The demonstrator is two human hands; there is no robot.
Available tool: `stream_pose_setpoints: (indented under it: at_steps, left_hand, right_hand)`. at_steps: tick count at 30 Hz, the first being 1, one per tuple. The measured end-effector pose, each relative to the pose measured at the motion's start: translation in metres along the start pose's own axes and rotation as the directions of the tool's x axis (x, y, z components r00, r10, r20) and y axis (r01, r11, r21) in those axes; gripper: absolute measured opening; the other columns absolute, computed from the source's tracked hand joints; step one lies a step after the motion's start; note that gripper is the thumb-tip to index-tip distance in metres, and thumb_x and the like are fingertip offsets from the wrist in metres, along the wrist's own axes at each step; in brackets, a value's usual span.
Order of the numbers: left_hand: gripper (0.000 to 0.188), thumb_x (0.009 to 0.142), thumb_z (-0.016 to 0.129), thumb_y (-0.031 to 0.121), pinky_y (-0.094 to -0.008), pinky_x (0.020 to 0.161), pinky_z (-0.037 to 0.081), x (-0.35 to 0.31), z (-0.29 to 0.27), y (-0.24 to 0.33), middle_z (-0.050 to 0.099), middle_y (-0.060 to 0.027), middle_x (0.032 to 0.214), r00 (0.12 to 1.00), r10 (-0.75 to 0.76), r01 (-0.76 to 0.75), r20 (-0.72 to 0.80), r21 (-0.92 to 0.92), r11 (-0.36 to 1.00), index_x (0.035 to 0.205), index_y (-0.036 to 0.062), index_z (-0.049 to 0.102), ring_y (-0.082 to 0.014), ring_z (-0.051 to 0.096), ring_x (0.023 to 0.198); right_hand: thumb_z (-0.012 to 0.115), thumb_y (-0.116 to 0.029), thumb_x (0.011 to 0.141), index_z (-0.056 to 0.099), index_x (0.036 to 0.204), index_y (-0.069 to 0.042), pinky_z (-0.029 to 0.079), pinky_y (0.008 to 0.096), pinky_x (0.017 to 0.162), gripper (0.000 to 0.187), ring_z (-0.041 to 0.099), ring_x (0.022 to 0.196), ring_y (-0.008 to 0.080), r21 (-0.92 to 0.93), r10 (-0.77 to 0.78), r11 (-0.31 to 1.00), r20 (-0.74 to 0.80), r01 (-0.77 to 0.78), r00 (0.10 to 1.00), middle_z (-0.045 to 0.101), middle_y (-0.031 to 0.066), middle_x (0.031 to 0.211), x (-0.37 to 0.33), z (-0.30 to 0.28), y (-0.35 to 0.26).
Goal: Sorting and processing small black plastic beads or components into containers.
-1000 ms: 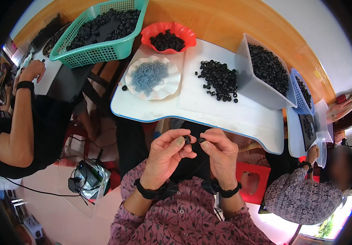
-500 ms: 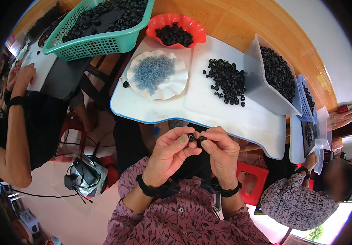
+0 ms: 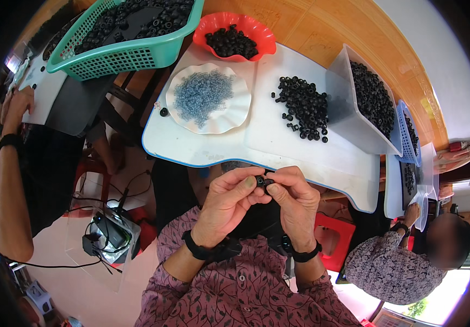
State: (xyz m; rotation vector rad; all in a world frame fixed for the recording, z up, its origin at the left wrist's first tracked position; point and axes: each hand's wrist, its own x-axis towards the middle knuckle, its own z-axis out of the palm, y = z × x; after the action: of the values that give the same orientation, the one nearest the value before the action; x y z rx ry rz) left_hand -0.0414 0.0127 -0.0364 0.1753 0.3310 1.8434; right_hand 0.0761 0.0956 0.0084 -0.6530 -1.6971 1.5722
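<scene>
In front of the table's near edge, my left hand (image 3: 225, 206) pinches a small black round part with a hole (image 3: 260, 180) between thumb and fingertips. My right hand (image 3: 297, 206) grips a second small black part (image 3: 268, 183), mostly covered by its thumb and fingers. The two parts touch, or nearly so. Beyond my hands, a white scalloped plate (image 3: 238, 111) carries a heap of small clear bluish pieces (image 3: 202, 98). To its right, a pile of small black ring-shaped parts (image 3: 303, 106) lies on the white table (image 3: 202, 146).
Behind the plate stand a red scalloped bowl (image 3: 266, 39) and a green basket (image 3: 120, 61), both with black parts. A clear bin (image 3: 349, 109) and blue basket (image 3: 404, 131) are at right. Co-workers sit at left (image 3: 44, 180) and right (image 3: 393, 267). Cables (image 3: 96, 240) trail at left.
My two hands have brought the black parts closer together, so the gap between them has closed. The view has shifted slightly. The left co-worker's arm has moved a little leftward.
</scene>
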Motion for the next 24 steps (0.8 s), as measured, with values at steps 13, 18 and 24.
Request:
stream_pose_setpoints:
  at_steps: [13, 18, 24]
  left_hand:
    - [0.023, 0.095, 0.054, 0.006, -0.0328, 0.080, 0.059, -0.0022, 0.0035, 0.0002, 0.066, -0.0099, 0.096, 0.999, 0.027, -0.025, -0.018, 0.087, 0.996, 0.115, -0.0027, 0.060, -0.0133, 0.065, 0.085]
    - [0.023, 0.094, 0.055, 0.005, -0.0328, 0.079, 0.059, -0.0048, 0.0045, 0.0012, 0.066, -0.0102, 0.094, 0.998, 0.055, -0.050, -0.034, 0.131, 0.990, 0.115, -0.0026, 0.060, -0.0143, 0.066, 0.083]
    - [0.021, 0.092, 0.058, 0.004, -0.0331, 0.078, 0.059, -0.0045, 0.0003, -0.0006, 0.067, -0.0106, 0.091, 0.996, 0.088, -0.084, -0.030, 0.121, 0.989, 0.112, -0.0032, 0.060, -0.0152, 0.067, 0.082]
  right_hand:
    - [0.066, 0.005, 0.083, 0.068, 0.101, -0.002, 0.047, 0.0215, 0.080, 0.020, 0.056, 0.090, 0.0109, -0.027, -0.013, 1.000, -0.012, 0.013, 1.000, 0.056, 0.0042, 0.098, -0.0027, 0.0006, 0.0045]
    - [0.065, 0.006, 0.083, 0.068, 0.101, -0.001, 0.048, 0.0216, 0.079, 0.020, 0.057, 0.090, 0.0114, -0.074, -0.037, 0.997, -0.006, 0.036, 0.999, 0.056, 0.0050, 0.099, -0.0034, 0.0025, 0.0030]
    - [0.065, 0.007, 0.082, 0.067, 0.100, 0.000, 0.050, 0.0213, 0.075, 0.019, 0.059, 0.086, 0.0122, -0.195, -0.105, 0.975, 0.008, 0.104, 0.994, 0.056, 0.0070, 0.098, -0.0027, 0.0050, -0.0039]
